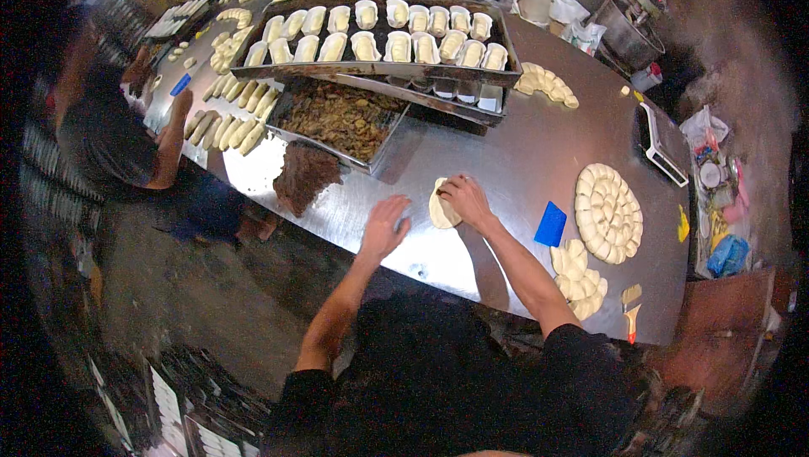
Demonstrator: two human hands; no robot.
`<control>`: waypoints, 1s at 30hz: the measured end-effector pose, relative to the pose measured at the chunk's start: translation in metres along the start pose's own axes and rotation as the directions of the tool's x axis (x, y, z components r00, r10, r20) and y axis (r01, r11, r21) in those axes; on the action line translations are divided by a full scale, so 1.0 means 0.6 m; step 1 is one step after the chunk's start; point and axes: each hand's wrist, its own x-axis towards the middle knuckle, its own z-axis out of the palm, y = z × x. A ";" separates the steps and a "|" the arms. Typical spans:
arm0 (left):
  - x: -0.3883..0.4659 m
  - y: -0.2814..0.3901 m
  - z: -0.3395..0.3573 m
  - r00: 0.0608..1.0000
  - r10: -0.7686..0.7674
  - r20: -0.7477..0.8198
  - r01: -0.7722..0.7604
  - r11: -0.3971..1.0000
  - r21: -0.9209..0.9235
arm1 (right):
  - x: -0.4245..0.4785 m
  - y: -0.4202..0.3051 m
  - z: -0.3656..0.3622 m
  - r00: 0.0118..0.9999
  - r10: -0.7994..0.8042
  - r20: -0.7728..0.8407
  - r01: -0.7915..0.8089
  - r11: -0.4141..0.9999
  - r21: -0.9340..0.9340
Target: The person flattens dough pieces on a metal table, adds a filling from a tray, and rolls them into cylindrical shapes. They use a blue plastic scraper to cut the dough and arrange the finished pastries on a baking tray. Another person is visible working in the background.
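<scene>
On the metal worktable (pixel 404 154) lies a flattened oval of dough (pixel 444 212). My right hand (pixel 464 197) rests on its upper right part, fingers curled down; whether they pinch the dough is hidden. To its left, my left hand (pixel 384 226) is held over the table edge, fingers apart, holding nothing. A brown crumbly mass (pixel 305 176) lies left of my hands, beside a metal tray of brown chunky filling (pixel 341 117). Right of my right forearm are a blue dough scraper (pixel 550 224), a pile of dough pieces (pixel 578 280) and a round spiral of dough pieces (pixel 608 212).
Beyond my hands, a large tray (pixel 379 68) of dough in paper liners sits on another tray (pixel 442 100). A brush (pixel 631 312) lies near the right edge, a white-framed device (pixel 660 144) farther back. At left, a co-worker's arm (pixel 169 147) is beside rows of dough rolls (pixel 227 131).
</scene>
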 end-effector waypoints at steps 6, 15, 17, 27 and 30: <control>0.071 0.059 0.059 0.963 0.219 0.160 -0.244 0.956 0.160 | -0.056 -0.023 -0.008 0.998 0.052 0.022 -0.035 0.880 -0.473; 0.098 0.041 0.067 0.914 0.171 0.367 -0.303 0.890 0.340 | -0.069 -0.032 -0.006 0.976 0.195 0.096 -0.114 0.835 -0.538; 0.107 0.041 0.067 0.908 0.197 0.370 -0.330 0.880 0.341 | -0.080 -0.030 0.005 0.973 0.191 0.131 -0.092 0.838 -0.538; 0.092 0.025 0.065 0.901 0.225 0.372 -0.285 0.952 0.115 | -0.090 -0.024 -0.036 0.924 0.245 0.293 -0.158 0.943 -0.292; 0.086 0.051 0.047 0.879 0.281 0.386 -0.349 0.929 0.120 | -0.115 -0.038 -0.015 0.960 0.192 0.203 -0.138 0.958 -0.250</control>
